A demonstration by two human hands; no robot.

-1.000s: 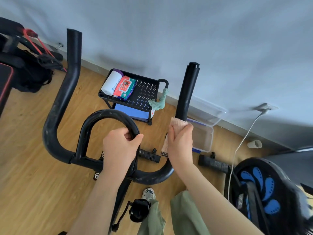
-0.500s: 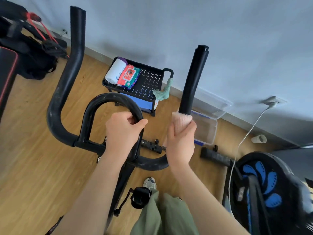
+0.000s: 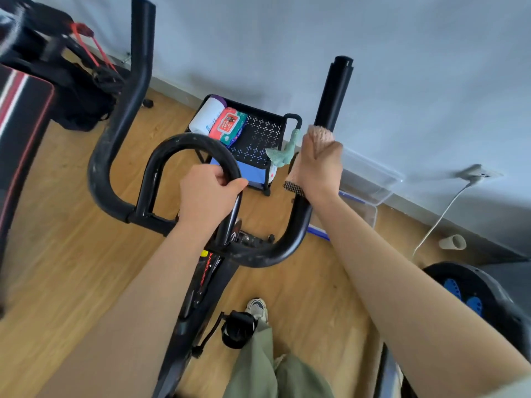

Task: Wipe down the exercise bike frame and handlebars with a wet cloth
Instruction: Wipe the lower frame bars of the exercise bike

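Note:
The black handlebars of the exercise bike fill the middle of the view, with the frame running down below them. My left hand grips the right side of the inner loop bar. My right hand holds a pink cloth wrapped round the right upright handlebar, about halfway up. The cloth's edge hangs below my wrist. A pedal shows beside my leg.
A black cart with a white roll, a wipes pack and a green cloth stands by the wall. A clear plastic box lies to its right. A white cable runs to a wall socket. Black equipment stands at left, a fan at lower right.
My right hand slid the cloth up the right handlebar from near the bend to about halfway up. My left hand kept its grip on the loop. The camera tilted.

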